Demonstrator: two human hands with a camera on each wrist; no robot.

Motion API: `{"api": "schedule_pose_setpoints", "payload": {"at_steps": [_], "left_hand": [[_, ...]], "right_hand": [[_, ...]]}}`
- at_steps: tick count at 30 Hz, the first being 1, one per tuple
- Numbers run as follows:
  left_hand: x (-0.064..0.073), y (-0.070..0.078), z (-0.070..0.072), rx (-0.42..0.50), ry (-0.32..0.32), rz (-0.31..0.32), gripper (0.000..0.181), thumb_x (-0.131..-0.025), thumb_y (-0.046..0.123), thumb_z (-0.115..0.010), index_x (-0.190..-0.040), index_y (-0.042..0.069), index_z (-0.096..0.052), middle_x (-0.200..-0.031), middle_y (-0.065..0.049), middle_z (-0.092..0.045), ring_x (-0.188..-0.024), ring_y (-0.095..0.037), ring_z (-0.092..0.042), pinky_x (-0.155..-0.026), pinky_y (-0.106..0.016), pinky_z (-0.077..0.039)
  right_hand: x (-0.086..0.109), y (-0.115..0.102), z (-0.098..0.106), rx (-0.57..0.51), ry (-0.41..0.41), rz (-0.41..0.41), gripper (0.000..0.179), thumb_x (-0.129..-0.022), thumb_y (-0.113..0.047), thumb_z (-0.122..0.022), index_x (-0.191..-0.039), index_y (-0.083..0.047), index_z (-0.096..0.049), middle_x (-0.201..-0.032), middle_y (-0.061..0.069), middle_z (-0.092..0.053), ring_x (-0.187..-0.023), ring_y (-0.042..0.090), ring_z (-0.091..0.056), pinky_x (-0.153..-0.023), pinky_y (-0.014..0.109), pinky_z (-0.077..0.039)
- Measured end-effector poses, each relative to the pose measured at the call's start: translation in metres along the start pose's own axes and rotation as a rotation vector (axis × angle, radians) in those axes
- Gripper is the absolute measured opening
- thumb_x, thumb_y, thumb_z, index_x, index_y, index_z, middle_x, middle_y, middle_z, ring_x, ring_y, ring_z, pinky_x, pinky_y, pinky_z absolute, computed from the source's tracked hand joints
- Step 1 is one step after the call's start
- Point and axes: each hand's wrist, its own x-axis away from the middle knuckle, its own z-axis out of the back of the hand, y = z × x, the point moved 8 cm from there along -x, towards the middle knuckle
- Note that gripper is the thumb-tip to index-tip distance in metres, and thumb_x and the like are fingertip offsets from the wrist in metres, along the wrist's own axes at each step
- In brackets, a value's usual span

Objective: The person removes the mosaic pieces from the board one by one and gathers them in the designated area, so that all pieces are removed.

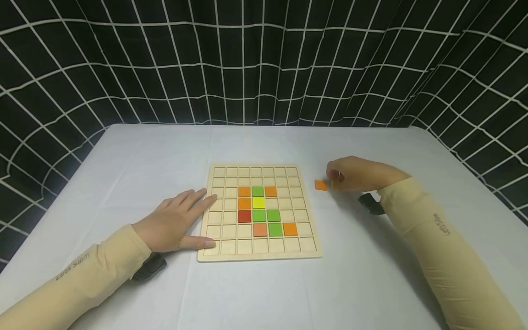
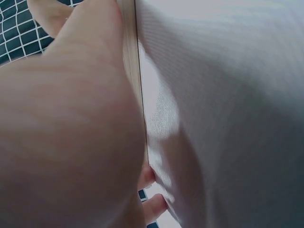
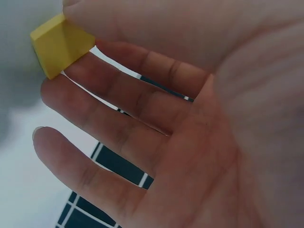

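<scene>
A wooden grid board point(image 1: 222, 247) lies flat on the table with coloured square tiles in some of its cells. Across its left edge rests my left hand point(image 1: 175, 220), fingers spread and thumb on a lower corner cell. Right of the board, my right hand point(image 1: 350, 173) pinches a small yellow square tile point(image 3: 61, 45) between thumb and fingertips; the right wrist view shows it tilted. Just left of that hand, a loose orange tile point(image 1: 320, 184) lies on the table. In the left wrist view, the left hand point(image 2: 71, 123) covers much of the board's edge point(image 2: 133, 61).
On the board are orange tiles point(image 1: 244, 191), green tiles point(image 1: 259, 215), a yellow tile point(image 1: 258, 202), a red tile point(image 1: 244, 216) and a salmon tile point(image 1: 260, 229). A white cloth covers the table point(image 1: 247, 293). Behind it hangs a dark curtain with a white grid point(image 1: 251, 59).
</scene>
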Motion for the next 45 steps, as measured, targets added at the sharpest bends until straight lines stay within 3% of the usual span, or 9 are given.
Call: {"api": "schedule_pose_setpoints", "payload": {"at_steps": [18,24,28,31,38,45], "left_hand": [[-0.002,0.002,0.0,0.0,-0.014,-0.005,0.094,-0.083,0.071,-0.053,-0.15,0.01,-0.028,-0.151,-0.022,-0.031,-0.135,-0.043,-0.032,-0.101,-0.06,-0.033],[-0.001,0.003,0.0,-0.004,-0.012,-0.008,0.095,-0.082,0.07,-0.053,-0.15,0.009,-0.028,-0.15,-0.022,-0.031,-0.135,-0.044,-0.032,-0.101,-0.061,-0.034],[0.0,0.003,0.0,-0.005,-0.014,-0.004,0.094,-0.082,0.07,-0.054,-0.15,0.009,-0.028,-0.151,-0.022,-0.031,-0.136,-0.043,-0.032,-0.101,-0.061,-0.033],[0.0,0.003,0.001,-0.006,-0.011,-0.008,0.094,-0.083,0.07,-0.054,-0.15,0.009,-0.029,-0.15,-0.022,-0.031,-0.135,-0.043,-0.032,-0.101,-0.06,-0.033],[0.001,0.002,0.002,-0.003,0.001,-0.013,0.093,-0.083,0.069,-0.054,-0.15,0.009,-0.029,-0.15,-0.022,-0.032,-0.135,-0.043,-0.032,-0.101,-0.06,-0.033],[0.001,0.002,0.002,-0.01,0.008,-0.015,0.093,-0.083,0.07,-0.054,-0.15,0.009,-0.029,-0.15,-0.022,-0.032,-0.135,-0.043,-0.033,-0.101,-0.06,-0.034]], "right_hand": [[-0.006,0.003,-0.012,-0.006,0.015,-0.002,0.008,-0.087,-0.01,-0.062,-0.092,-0.015,-0.063,-0.088,0.001,-0.058,-0.082,0.019,-0.052,-0.072,0.033,-0.045],[0.0,-0.002,-0.007,-0.037,0.03,-0.004,0.008,-0.09,-0.022,-0.064,-0.096,-0.018,-0.063,-0.095,0.0,-0.06,-0.087,0.019,-0.054,-0.076,0.034,-0.046],[0.006,-0.024,-0.001,-0.055,0.059,0.084,0.012,-0.09,-0.026,-0.066,-0.097,-0.017,-0.063,-0.095,-0.003,-0.061,-0.092,0.018,-0.055,-0.079,0.035,-0.047],[0.011,-0.046,0.001,-0.031,0.071,0.169,0.005,-0.091,-0.019,-0.064,-0.096,-0.017,-0.061,-0.09,-0.004,-0.061,-0.09,0.017,-0.055,-0.079,0.034,-0.047],[0.018,-0.095,-0.01,0.039,0.055,0.286,0.005,-0.09,-0.016,-0.063,-0.09,-0.019,-0.059,-0.084,-0.007,-0.057,-0.081,0.014,-0.054,-0.075,0.03,-0.046],[0.022,-0.118,-0.03,0.052,-0.033,0.282,0.009,-0.087,-0.021,-0.067,-0.09,-0.023,-0.059,-0.077,-0.011,-0.053,-0.071,0.007,-0.05,-0.07,0.026,-0.043]]}}
